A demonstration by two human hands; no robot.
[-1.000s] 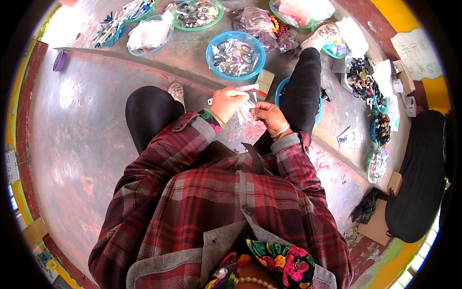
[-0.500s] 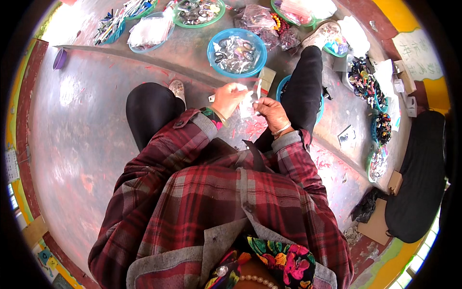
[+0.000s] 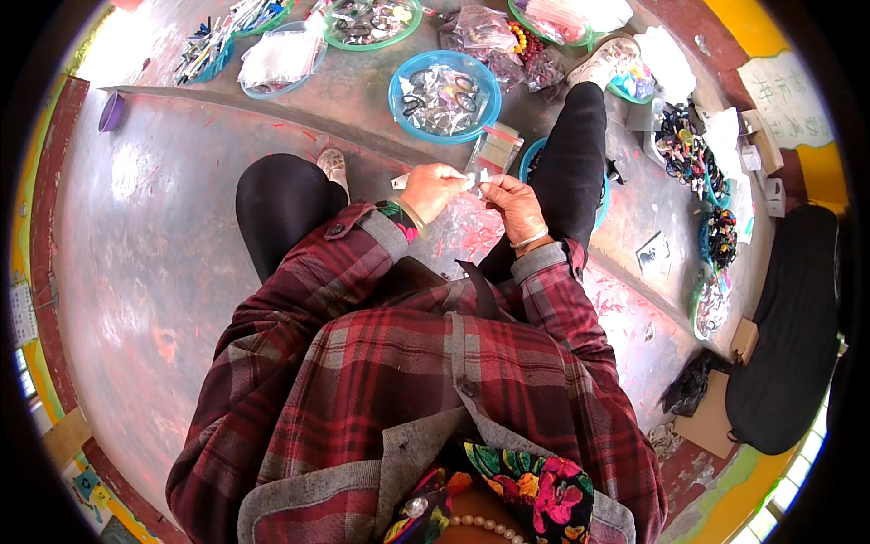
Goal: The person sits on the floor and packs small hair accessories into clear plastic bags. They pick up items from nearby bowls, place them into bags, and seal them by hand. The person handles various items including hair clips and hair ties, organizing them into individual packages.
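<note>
My left hand and my right hand meet in front of me, thumbs and fingertips pinched close together. Between them they grip a small clear plastic bag, which stands out beyond the fingertips and has a reddish strip along its far edge. Something small and white shows at the pinched fingers; what it is I cannot make out. Just beyond the bag sits a blue basin of clear packets with dark loops inside. Another blue basin is partly hidden behind my right leg.
Across the far side stand a green basin of packets, a tray of clear bags and a blue basket of pens. Several baskets of dark small goods line the right. A purple bowl lies far left. Red scraps litter the floor.
The clear bag has swung from hanging below my fingers to standing out beyond them, its reddish strip now showing. Both hands remain pinched, in nearly the same place.
</note>
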